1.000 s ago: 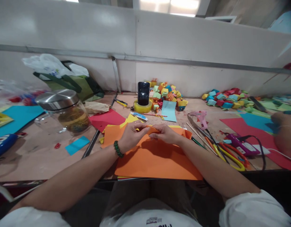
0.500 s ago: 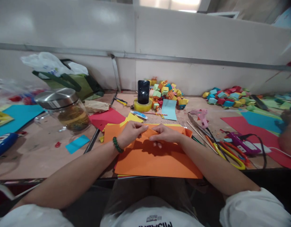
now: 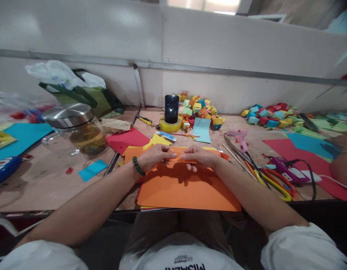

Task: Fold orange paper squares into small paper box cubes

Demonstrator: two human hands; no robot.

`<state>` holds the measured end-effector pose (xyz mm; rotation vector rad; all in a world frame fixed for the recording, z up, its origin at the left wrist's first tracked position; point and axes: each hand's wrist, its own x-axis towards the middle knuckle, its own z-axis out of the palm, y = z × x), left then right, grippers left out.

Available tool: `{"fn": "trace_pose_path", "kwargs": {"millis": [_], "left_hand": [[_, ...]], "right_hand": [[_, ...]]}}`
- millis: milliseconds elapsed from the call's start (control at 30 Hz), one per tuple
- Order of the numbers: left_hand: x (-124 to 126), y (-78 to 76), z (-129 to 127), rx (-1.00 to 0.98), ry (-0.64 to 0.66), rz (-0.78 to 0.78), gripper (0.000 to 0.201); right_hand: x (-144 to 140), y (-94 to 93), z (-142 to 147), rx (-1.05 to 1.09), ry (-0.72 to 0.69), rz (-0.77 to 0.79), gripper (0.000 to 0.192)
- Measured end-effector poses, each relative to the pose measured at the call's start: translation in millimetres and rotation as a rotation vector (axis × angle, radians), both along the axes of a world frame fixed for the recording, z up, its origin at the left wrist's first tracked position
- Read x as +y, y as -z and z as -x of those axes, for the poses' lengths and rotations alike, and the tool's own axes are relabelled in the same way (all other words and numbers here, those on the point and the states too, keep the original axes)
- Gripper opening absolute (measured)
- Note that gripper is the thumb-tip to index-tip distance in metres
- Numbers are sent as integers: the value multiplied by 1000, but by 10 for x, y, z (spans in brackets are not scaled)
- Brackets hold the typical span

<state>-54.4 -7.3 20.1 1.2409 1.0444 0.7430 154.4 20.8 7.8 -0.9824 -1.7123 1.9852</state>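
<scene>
Both hands, left hand (image 3: 154, 156) and right hand (image 3: 201, 157), are pinching a small folded orange paper strip (image 3: 181, 160) over the orange sheet (image 3: 187, 187) on the worktop (image 3: 49, 187); uneven finger pressure is likely risking a crooked crease or a tear

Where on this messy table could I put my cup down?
Bare tabletop lies at the near left, between the glass jar, the small blue paper and the orange sheet that both hands pinch. Right of that sheet, scissors, sticks and a glue gun crowd it.
</scene>
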Motion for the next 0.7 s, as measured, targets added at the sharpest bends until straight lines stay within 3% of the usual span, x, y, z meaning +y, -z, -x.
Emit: {"fn": "trace_pose_path", "kwargs": {"millis": [133, 233, 333, 533, 700], "left_hand": [[38, 25, 67, 6, 98, 78, 42], [7, 38, 63, 43, 267, 157, 39], [-39, 33, 22, 10, 374, 143, 35], [-44, -2, -6, -139, 243, 29, 38], [-23, 24, -7, -184, 209, -17, 40]], "right_hand": [[25, -19, 25, 56, 132, -39, 38], [-35, -45, 75, 11, 91, -103, 36], [-107, -42, 114, 38, 75, -174, 36], [-119, -43, 71, 349, 181, -353, 43], [-161, -110, 60, 299, 251, -515, 28]]}}
